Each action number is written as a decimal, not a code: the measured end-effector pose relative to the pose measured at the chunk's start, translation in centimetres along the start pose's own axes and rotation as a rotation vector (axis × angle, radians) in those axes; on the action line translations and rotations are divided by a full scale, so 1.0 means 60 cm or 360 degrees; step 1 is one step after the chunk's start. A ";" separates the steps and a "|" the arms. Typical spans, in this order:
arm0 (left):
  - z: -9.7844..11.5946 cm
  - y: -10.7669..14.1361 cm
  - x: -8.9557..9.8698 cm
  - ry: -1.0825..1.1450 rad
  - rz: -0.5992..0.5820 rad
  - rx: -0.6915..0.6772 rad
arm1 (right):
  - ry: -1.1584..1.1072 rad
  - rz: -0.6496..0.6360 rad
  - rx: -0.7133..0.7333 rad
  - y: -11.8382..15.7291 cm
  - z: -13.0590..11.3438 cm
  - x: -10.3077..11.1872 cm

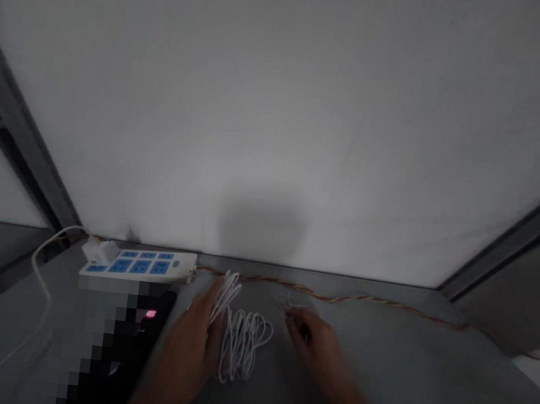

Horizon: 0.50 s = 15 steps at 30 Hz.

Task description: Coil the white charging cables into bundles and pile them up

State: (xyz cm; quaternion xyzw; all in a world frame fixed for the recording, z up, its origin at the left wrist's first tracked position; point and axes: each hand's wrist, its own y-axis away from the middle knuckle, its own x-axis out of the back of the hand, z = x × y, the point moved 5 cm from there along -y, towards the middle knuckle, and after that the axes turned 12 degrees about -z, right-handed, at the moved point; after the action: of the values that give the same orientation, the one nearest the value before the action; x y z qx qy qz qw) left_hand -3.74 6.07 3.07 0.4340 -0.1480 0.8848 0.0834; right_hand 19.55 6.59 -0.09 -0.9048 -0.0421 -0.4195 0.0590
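White cord (245, 347) sits bundled on the worktop (378, 361), right of the power strip (179, 266) and nearer you. Your left hand (195, 339), just beyond the strip's right end, has its fingers clamped on upright loops; your right hand (310, 341), farther right of the strip, looks pinched on thin strands (287, 301). You seem mid-handling, cord divided between hands; the next move calls for steady left fingers and careful, tangle-free strands.
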 end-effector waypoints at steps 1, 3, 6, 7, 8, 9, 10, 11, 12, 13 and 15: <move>-0.003 -0.006 0.006 -0.0299 -0.0049 0.0053 | 0.0002 -0.0075 0.0052 0.001 -0.008 -0.011; -0.013 -0.015 0.015 -0.0767 -0.0125 0.0181 | 0.0004 -0.0191 0.0111 0.004 -0.019 -0.028; -0.031 -0.020 0.015 -0.1087 -0.0281 0.0315 | -0.0020 -0.0252 0.0108 0.007 -0.025 -0.038; -0.038 -0.021 0.011 -0.1113 -0.0341 0.0338 | -0.0029 -0.0259 0.0100 0.008 -0.026 -0.038; -0.044 -0.021 0.007 -0.1109 -0.0389 0.0361 | -0.0033 -0.0263 0.0093 0.008 -0.027 -0.037; -0.049 -0.020 0.002 -0.1062 -0.0420 0.0383 | -0.0030 -0.0273 0.0090 0.009 -0.029 -0.036; -0.053 -0.019 -0.004 -0.0981 -0.0442 0.0397 | -0.0017 -0.0282 0.0086 0.009 -0.030 -0.035; -0.054 -0.018 -0.010 -0.0884 -0.0460 0.0403 | 0.0007 -0.0287 0.0083 0.009 -0.032 -0.034; -0.053 -0.016 -0.016 -0.0800 -0.0476 0.0396 | 0.0034 -0.0287 0.0085 0.010 -0.033 -0.033; -0.048 -0.013 -0.023 -0.0707 -0.0495 0.0370 | 0.0061 -0.0283 0.0095 0.010 -0.035 -0.033; -0.032 -0.007 -0.037 -0.0465 -0.0547 0.0293 | 0.0107 -0.0230 0.0129 0.012 -0.039 -0.031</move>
State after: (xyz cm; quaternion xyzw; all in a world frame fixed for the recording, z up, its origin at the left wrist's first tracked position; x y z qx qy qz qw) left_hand -3.70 7.05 0.25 0.5819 -0.0014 0.7952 0.1705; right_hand 16.66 5.47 -0.06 -0.8817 -0.1223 -0.4509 0.0664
